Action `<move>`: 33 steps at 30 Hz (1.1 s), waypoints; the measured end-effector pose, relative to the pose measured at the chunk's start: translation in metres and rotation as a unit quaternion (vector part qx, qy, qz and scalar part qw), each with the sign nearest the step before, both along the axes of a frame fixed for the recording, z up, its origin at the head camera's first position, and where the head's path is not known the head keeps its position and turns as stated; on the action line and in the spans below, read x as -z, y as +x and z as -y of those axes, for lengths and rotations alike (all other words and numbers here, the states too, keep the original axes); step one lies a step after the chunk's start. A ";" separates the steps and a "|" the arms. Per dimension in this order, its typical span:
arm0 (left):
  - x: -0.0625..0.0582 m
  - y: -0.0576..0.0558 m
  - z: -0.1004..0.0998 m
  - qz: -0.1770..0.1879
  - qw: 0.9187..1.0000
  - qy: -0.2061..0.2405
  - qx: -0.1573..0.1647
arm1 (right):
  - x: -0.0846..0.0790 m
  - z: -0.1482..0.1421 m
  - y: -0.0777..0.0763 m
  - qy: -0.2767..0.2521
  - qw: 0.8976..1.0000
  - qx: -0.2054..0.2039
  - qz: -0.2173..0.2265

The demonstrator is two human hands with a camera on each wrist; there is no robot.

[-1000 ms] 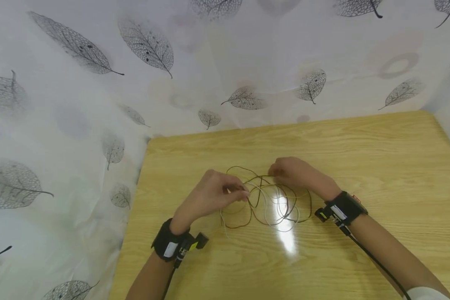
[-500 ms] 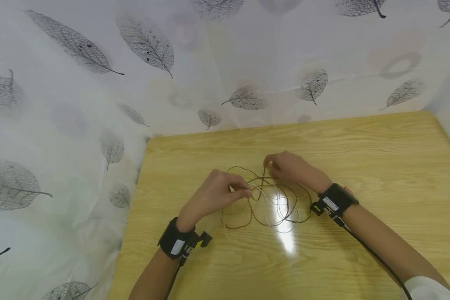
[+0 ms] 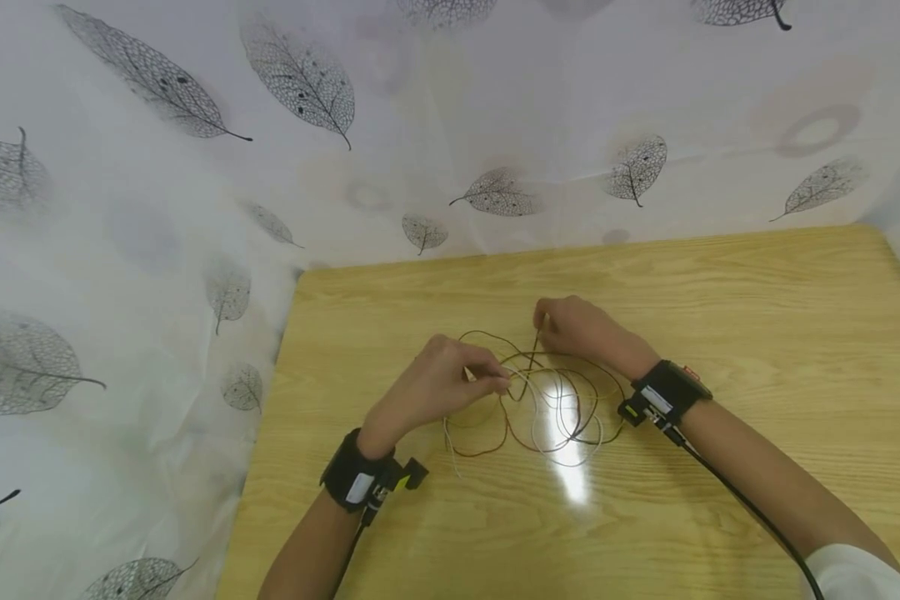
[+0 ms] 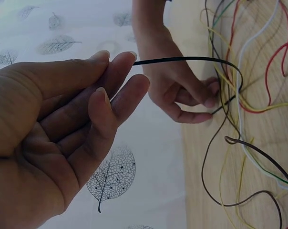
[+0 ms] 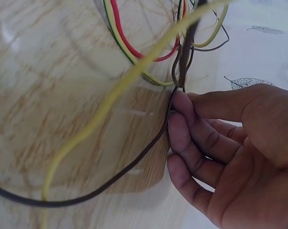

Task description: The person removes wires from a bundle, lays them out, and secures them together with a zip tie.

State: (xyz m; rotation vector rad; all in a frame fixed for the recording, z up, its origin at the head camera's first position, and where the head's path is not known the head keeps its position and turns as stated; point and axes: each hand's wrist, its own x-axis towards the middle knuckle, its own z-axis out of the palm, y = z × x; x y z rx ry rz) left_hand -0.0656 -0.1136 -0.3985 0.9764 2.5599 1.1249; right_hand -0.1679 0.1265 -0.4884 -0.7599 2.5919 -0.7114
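Note:
A loose tangle of thin wires, with a red wire (image 3: 482, 454) among them, lies on the table between the two hands. My left hand (image 3: 446, 379) pinches the end of a black wire (image 4: 187, 58) between thumb and forefinger. From there the wire bends back toward the right hand (image 4: 175, 86) in the left wrist view. At the far side of the tangle, my right hand (image 3: 581, 329) pinches a dark wire between thumb and fingertips. A brown wire (image 5: 134, 163) runs past those fingertips, and a yellow wire (image 5: 87, 129) crosses close to the right wrist camera.
The wood-grain table (image 3: 757, 350) carries a bright light reflection under the loops. White leaf-print sheeting (image 3: 390, 150) rises behind and to the left. Each wrist wears a black strap with a camera, and a cable (image 3: 727, 492) trails from the right one.
My right hand has lifted away from the loops toward the far side, drawing a dark wire up. My left hand has shifted slightly right, still pinching its wire.

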 end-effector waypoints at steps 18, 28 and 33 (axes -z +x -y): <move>0.002 -0.003 0.001 -0.004 1.000 -0.016 -0.008 | -0.007 -0.011 -0.006 -0.073 0.997 0.024 -0.023; 0.004 -0.004 0.000 0.019 0.999 -0.028 0.010 | 0.003 -0.013 -0.006 -0.047 0.996 0.080 0.018; 0.004 -0.004 0.000 0.024 0.999 -0.029 0.008 | 0.001 -0.012 -0.009 -0.043 0.995 0.087 0.005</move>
